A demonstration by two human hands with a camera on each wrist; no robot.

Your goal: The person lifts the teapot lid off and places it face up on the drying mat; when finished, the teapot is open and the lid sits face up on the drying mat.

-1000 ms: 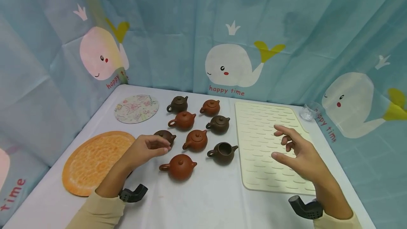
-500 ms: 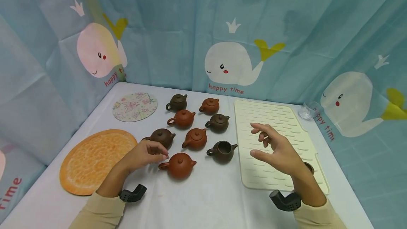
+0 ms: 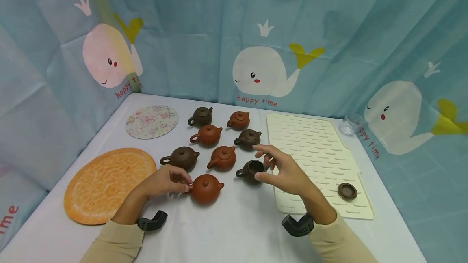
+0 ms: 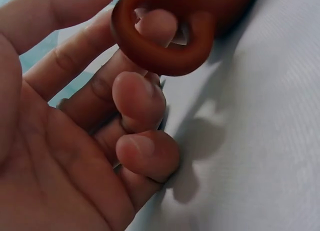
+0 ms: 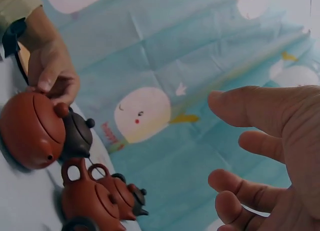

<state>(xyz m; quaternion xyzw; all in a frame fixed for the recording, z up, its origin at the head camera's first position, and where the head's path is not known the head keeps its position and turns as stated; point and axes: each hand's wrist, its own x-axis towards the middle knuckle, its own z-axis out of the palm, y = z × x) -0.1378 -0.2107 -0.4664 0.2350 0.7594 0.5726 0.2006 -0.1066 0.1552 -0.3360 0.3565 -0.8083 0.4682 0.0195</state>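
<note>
In the head view, my left hand (image 3: 166, 182) is at the handle of the nearest reddish-brown teapot (image 3: 206, 190), which stands on the table with its lid on. The left wrist view shows curled fingers at the looped handle (image 4: 165, 61), one fingertip showing inside the loop. My right hand (image 3: 287, 173) hovers with thumb and fingers spread, holding nothing. It overlaps the spout side of a dark lidless teapot (image 3: 250, 172) in the head view. Left of that pot stand another red teapot (image 3: 224, 158) and a dark lidded one (image 3: 184, 158).
Several more small teapots, including a dark one (image 3: 248, 139), stand farther back. A cream ridged mat (image 3: 310, 145) lies at right with a dark round lid (image 3: 347, 192). A clear cup (image 3: 348, 126) sits behind it. Orange (image 3: 109, 186) and floral (image 3: 151, 121) round mats lie at left.
My right hand has moved left from over the cream mat, uncovering the dark lid. My left hand has moved from beside the dark teapot to the nearest red teapot's handle.
</note>
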